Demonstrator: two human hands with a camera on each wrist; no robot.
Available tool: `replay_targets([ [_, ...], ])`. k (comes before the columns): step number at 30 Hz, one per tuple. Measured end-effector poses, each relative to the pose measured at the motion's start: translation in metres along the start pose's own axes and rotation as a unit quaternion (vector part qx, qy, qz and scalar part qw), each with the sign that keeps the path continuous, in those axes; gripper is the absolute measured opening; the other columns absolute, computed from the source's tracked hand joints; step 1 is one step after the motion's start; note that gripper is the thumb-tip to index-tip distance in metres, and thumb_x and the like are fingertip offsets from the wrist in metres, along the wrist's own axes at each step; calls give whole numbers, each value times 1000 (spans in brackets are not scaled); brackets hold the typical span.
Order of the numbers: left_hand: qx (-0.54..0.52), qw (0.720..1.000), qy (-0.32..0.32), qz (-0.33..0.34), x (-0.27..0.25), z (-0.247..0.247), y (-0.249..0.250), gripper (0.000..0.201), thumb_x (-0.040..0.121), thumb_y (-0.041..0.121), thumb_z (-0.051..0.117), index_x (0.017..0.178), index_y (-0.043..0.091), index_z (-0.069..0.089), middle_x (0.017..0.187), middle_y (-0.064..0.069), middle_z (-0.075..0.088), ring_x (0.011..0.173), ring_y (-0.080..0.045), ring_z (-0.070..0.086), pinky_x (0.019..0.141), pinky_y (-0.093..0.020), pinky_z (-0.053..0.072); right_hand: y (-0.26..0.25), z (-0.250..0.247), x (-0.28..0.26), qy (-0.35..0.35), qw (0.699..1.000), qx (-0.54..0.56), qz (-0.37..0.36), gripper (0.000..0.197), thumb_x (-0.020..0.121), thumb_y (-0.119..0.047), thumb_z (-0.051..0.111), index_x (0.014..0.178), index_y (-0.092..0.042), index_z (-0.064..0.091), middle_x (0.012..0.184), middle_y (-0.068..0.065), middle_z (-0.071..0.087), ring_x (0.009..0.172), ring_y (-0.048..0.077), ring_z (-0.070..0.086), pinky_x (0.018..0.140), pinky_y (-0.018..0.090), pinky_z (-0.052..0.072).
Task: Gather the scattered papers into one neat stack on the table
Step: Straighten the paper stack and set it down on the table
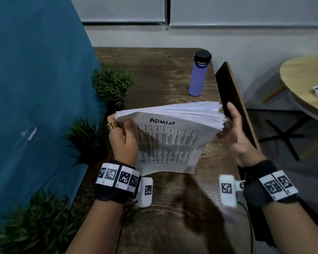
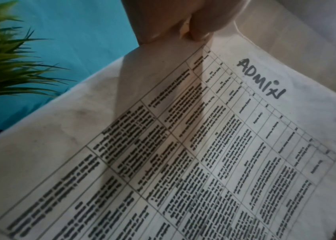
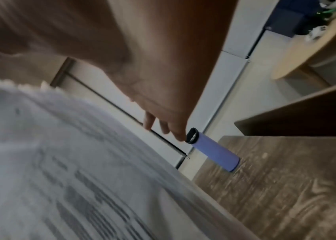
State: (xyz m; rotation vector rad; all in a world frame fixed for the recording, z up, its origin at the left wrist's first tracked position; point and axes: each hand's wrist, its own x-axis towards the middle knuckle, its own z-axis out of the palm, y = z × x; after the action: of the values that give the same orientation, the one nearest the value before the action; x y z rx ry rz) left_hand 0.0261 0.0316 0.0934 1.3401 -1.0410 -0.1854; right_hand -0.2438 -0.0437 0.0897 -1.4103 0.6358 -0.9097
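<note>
A thick stack of papers stands tilted on its long edge over the wooden table. Its front sheet is a printed table with "ADMIN" handwritten at the top. I cannot tell whether the lower edge touches the wood. My left hand grips the stack's upper left corner, thumb on the front sheet and fingers behind. My right hand flanks the right edge, fingers straight and pointing up, thumb at the corner. In the right wrist view the papers are blurred below the open right hand.
A purple bottle with a black lid stands at the far right of the table. Potted green plants line the left edge along a blue panel. A dark board rises at the right edge. A round table stands beyond.
</note>
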Motion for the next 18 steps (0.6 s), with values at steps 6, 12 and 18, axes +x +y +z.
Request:
replay_targets([
  [6, -19, 1000, -5, -18, 5, 0, -3, 18, 91, 13, 38, 108, 8, 40, 88, 13, 49, 81, 16, 52, 77, -8, 40, -5, 32, 17, 55, 994, -91, 5, 119, 44, -18, 86, 140, -30, 15, 125, -14, 51, 110, -13, 54, 85, 7, 46],
  [12, -14, 1000, 4, 22, 13, 10, 11, 29, 93, 10, 39, 115, -8, 41, 88, 13, 52, 79, 15, 55, 73, -5, 42, -8, 56, 33, 238, 970, -24, -32, 26, 73, 3, 72, 92, -14, 66, 77, -12, 74, 78, 1, 69, 69, 17, 55],
  [18, 7, 1000, -18, 22, -3, 3, 9, 32, 93, 12, 37, 116, -11, 39, 91, 10, 52, 84, 17, 53, 72, -8, 44, 1, 58, 18, 246, 967, -29, -60, 43, 79, -7, 67, 118, -4, 50, 103, 3, 63, 90, 1, 64, 75, 15, 52],
])
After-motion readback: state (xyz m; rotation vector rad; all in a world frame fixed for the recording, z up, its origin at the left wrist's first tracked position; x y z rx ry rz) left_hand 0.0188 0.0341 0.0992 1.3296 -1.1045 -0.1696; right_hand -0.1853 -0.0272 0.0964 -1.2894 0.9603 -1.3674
